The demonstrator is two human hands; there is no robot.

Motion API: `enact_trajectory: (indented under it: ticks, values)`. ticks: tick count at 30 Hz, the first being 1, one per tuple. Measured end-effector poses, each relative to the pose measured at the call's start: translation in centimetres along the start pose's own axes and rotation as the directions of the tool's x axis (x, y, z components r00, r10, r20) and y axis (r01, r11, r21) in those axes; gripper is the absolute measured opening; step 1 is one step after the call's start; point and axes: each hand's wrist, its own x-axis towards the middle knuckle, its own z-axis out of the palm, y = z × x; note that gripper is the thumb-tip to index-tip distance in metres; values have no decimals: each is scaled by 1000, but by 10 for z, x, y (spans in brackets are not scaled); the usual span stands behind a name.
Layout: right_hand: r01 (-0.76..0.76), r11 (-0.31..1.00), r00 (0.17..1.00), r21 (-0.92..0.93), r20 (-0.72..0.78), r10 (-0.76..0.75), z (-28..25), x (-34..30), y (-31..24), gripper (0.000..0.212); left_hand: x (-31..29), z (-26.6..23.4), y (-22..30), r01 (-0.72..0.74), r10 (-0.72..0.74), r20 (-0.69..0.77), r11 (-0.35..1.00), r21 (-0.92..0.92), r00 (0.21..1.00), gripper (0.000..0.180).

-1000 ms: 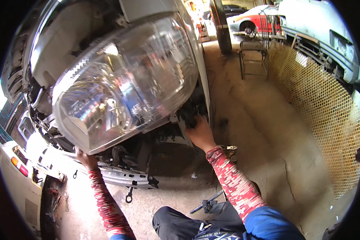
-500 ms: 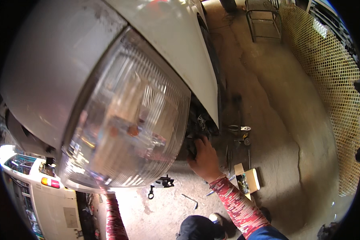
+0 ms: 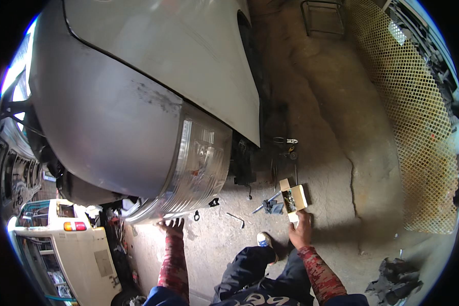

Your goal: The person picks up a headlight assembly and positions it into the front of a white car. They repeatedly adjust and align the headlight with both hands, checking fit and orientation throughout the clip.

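Touching right hand (image 3: 301,232): cardboard box (image 3: 294,197)

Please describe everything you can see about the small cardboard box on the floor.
The small cardboard box is a plain brown carton that lies open on the concrete floor, flaps spread out. Inside are small dark parts, too small to identify. It sits beside some loose tools, right of the headlight. The right hand reaches its near end and seems to touch the lower flap; whether the hand grips it is unclear.
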Motion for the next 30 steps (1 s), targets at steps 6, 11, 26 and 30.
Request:
enact_trajectory:
  ticks: [6, 11, 26, 30]
  values:
    - [-342, 912, 905, -225, 182, 384, -99, -68, 50, 39, -106, 109, 33, 358, -387, -85, 903, -237, 918, 101]
    - [-216, 976, 939, 24, 278, 201, -124, -19, -12, 51, -217, 171, 34, 465, -450, 135, 794, -391, 883, 102]
    - [-507, 661, 682, 554, 727, -86, -66, 128, -368, 76, -256, 145, 82, 656, -524, 489, 741, -143, 697, 71]
    - [-566, 596, 690, 569, 723, -36, -66, 142, -384, 62, -254, 141, 81, 627, -505, 523, 776, -74, 687, 68]
